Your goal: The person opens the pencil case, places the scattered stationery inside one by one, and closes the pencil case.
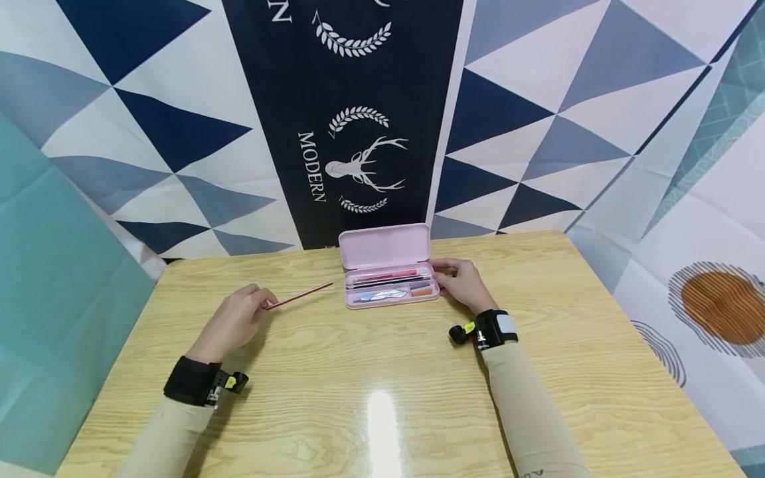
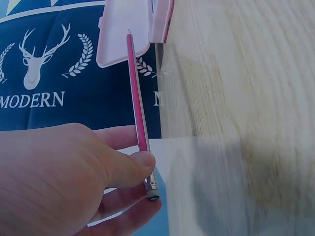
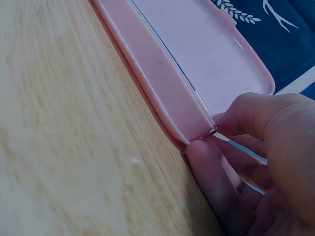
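My left hand (image 1: 236, 317) pinches a pink pencil (image 1: 299, 295) near its eraser end, just above the table to the left of the pencil case. In the left wrist view the pencil (image 2: 138, 93) points away from the thumb, toward the case. A pink pencil case (image 1: 385, 247) stands open at the back of the table, lid raised. Inside lie several pencils (image 1: 388, 279), a pale blue and white item (image 1: 382, 295) and an orange-brown block (image 1: 421, 291). My right hand (image 1: 463, 282) grips the case's right end, thumb and fingers at its corner in the right wrist view.
The wooden table (image 1: 335, 378) spreads in front of the case. A patterned cloth (image 1: 370, 133) with a deer print hangs directly behind the table's back edge. A teal panel (image 1: 60, 299) borders the left side, and a white printed cloth (image 1: 657, 279) the right.
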Available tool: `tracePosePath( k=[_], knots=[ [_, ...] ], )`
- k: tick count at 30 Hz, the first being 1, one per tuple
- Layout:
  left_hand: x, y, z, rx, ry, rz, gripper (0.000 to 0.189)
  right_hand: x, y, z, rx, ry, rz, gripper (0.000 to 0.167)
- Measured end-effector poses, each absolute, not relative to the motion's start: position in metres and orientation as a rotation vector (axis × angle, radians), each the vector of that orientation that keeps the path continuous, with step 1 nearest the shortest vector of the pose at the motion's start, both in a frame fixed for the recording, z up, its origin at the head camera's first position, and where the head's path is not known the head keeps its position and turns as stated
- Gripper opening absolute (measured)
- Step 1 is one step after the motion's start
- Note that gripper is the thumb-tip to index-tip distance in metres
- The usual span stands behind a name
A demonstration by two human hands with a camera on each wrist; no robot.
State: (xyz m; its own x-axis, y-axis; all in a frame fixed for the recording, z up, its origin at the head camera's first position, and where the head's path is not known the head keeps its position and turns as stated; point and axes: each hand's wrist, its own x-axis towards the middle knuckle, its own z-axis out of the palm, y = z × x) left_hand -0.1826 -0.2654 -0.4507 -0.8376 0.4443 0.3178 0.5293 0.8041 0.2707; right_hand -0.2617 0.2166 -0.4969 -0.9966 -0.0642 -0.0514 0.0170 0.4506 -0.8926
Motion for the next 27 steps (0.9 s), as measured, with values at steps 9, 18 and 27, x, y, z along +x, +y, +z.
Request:
tracePosePath(
  k=[9, 18, 27],
  knots=[
    [-0.192, -0.256, -0.447, -0.75, -2.768, -0.486, 0.029, -0.262, 0.217, -0.497, -0.033, 2.616, -1.59, 0.04],
    [-0.2, -0.245, -0.442, -0.7, -2.85, -0.45, 0.028, -0.261, 0.218, -0.497, -0.041, 2.618, -1.588, 0.04],
    [-0.21, -0.229, -0.439, -0.758, -2.823, -0.455, 0.027, -0.263, 0.218, -0.498, -0.046, 2.612, -1.603, 0.04]
  ],
)
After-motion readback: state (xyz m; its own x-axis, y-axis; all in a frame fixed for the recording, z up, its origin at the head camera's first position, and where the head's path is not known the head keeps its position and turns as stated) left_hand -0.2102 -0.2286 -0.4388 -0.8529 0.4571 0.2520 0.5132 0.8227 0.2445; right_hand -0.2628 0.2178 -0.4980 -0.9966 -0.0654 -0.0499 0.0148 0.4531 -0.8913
